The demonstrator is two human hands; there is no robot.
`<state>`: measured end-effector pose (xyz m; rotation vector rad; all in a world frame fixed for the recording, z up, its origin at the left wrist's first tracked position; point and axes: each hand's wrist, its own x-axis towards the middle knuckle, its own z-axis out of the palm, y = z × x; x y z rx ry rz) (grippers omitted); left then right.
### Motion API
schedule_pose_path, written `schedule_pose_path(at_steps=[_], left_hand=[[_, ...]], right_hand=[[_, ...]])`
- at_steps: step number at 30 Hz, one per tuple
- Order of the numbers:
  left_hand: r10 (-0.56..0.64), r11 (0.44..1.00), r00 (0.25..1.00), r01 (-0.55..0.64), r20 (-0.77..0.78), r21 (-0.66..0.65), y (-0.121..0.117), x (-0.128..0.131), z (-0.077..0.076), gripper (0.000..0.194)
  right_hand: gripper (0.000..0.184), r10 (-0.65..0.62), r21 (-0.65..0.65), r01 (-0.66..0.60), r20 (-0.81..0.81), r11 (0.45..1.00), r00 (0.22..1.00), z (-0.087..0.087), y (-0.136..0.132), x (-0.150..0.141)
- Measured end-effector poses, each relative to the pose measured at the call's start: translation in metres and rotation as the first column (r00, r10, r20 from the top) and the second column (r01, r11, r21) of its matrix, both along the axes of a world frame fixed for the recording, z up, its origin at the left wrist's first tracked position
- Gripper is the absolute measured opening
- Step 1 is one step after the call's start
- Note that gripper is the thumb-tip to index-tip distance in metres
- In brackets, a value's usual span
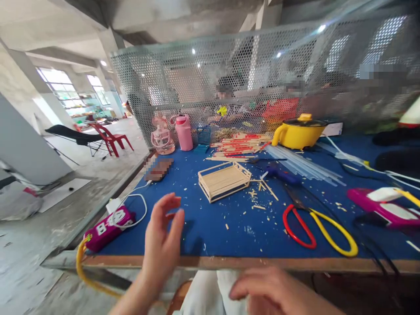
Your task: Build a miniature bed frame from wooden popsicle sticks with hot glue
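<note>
My left hand (163, 238) is raised in front of the table's near edge, fingers spread and empty. Below the table edge, my right hand (274, 292) rests near my lap, blurred, with fingers loosely curled over white cloth. A small tray built from wooden sticks (225, 180) stands on the blue table top (210, 227), beyond my left hand. Wood chips and short stick pieces (259, 192) lie scattered right of it. Red and yellow handled scissors (315, 227) lie to the right.
A pile of sticks (238, 144), a yellow pot (298, 131), clear glue rods (305, 164), a blue glue gun (278, 171), pink bottles (183, 131), a magenta power strip (106, 229) and a pink device (383, 205) crowd the table. People sit behind the mesh screen (229, 74).
</note>
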<state>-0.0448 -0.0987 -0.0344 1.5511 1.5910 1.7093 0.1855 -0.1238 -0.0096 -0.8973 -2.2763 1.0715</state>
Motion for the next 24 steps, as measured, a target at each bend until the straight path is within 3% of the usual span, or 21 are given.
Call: schedule_pose_path(at_steps=[2,4,6,7,9,10,12,14,17,21,24], left_hand=[[-0.072,0.976,0.990,0.045,-0.122,-0.214,0.025,-0.023,0.012,0.043],[-0.340,0.869,0.900,0.190,-0.274,-0.457,0.050,-0.037,0.019,0.041],[-0.442,0.811,0.850,0.243,-0.285,-0.532,0.075,-0.044,0.022,0.033],[-0.443,0.811,0.846,0.238,-0.295,-0.535,0.087,-0.045,0.023,0.028],[-0.374,0.844,0.869,0.174,-0.324,-0.507,0.114,-0.045,0.024,0.024],[-0.325,0.864,0.885,0.136,-0.332,-0.485,0.127,-0.045,0.025,0.025],[-0.241,0.894,0.916,0.081,-0.320,-0.440,0.154,-0.045,0.026,0.028],[-0.227,0.902,0.934,0.095,-0.275,-0.421,0.175,-0.044,0.024,0.033],[-0.336,0.879,0.927,0.244,-0.168,-0.410,0.188,-0.041,0.015,0.034],[-0.560,0.766,0.828,0.501,-0.033,-0.403,0.180,-0.036,0.000,0.041],[-0.627,0.721,0.779,0.584,0.010,-0.372,0.171,-0.036,-0.002,0.045]], right_hand=[[0.034,-0.071,-0.051,0.079,0.142,0.996,0.987,0.012,0.013,0.008],[0.024,-0.116,-0.032,0.130,0.272,0.991,0.955,0.019,0.029,0.013],[0.043,-0.097,-0.005,0.105,0.340,0.994,0.935,0.022,0.044,0.015],[0.044,-0.091,0.012,0.092,0.361,0.996,0.928,0.023,0.051,0.014],[0.011,-0.127,0.078,0.104,0.387,0.991,0.914,0.023,0.065,0.011],[0.012,-0.170,0.128,0.130,0.390,0.983,0.905,0.023,0.071,0.009],[0.036,-0.256,0.244,0.170,0.382,0.955,0.888,0.023,0.085,0.004],[0.035,-0.314,0.361,0.177,0.368,0.916,0.875,0.022,0.100,-0.002],[0.008,-0.350,0.465,0.150,0.383,0.873,0.855,0.021,0.127,-0.012],[0.043,-0.351,0.490,0.115,0.422,0.864,0.836,0.011,0.155,-0.027],[0.032,-0.376,0.522,0.131,0.397,0.843,0.837,0.001,0.165,-0.035]])
